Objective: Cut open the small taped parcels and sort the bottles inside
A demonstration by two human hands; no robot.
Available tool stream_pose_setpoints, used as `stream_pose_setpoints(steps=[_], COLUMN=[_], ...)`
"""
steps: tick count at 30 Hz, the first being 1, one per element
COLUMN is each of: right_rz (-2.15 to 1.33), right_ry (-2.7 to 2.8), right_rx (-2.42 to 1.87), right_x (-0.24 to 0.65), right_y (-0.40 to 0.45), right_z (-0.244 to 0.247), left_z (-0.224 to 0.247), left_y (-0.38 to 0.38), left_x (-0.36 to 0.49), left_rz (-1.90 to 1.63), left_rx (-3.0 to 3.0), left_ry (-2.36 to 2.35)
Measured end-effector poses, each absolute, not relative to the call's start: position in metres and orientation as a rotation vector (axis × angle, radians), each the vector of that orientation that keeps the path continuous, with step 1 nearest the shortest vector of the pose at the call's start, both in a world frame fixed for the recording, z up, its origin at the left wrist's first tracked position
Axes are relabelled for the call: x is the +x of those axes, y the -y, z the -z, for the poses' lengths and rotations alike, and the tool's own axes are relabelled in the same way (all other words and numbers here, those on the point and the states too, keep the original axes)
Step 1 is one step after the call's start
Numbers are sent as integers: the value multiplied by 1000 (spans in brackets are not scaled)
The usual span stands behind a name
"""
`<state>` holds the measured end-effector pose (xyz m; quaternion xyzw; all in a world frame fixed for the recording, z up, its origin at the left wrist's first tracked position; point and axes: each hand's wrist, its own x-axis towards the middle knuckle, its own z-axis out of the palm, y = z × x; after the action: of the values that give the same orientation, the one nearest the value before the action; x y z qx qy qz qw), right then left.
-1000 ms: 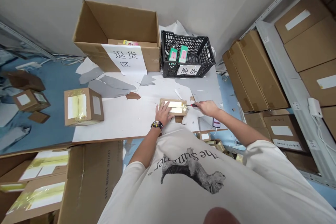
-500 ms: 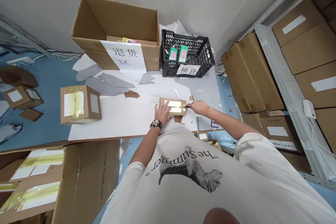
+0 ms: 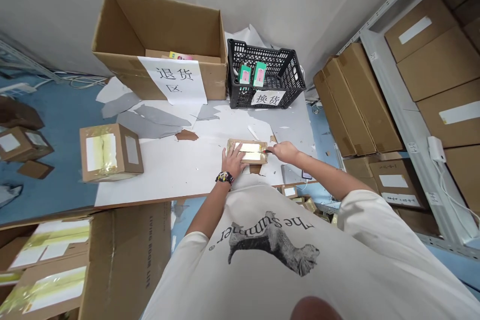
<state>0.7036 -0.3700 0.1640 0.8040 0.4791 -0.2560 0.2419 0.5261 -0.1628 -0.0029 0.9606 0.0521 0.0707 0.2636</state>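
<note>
My left hand (image 3: 233, 159), with a black patterned watch on its wrist, lies on the near left part of a small cardboard box (image 3: 253, 156) and holds it down on the board. Gold-tinted tape and a white label cover the box's top. My right hand (image 3: 285, 152) grips a small box cutter (image 3: 269, 150) with a dark, red-tipped handle. Its tip is at the right end of the box, against the tape. The blade is too small to make out.
The white board (image 3: 180, 175) holds a taped carton and torn paper. Behind it stand an open cardboard box (image 3: 112, 40) with a paper sign and a black plastic crate (image 3: 285, 75) holding two green packages. Stacked cartons fill the shelves at right; more lie at lower left.
My right hand has moved left, bringing the cutter's tip in to the box's right end. My left hand stays on the box. The whole view has drifted slightly.
</note>
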Motion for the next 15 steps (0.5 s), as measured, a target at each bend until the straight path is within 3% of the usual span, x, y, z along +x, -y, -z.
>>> stream_pose_setpoints(steps=[15], right_rz=[711], right_ry=[-1229], right_rx=[2204], right_x=[679], right_y=[385], right_z=[-203], left_z=[-14], left_y=[177], left_x=[523], left_rz=[-128], left_rx=[2534], left_ry=[-207])
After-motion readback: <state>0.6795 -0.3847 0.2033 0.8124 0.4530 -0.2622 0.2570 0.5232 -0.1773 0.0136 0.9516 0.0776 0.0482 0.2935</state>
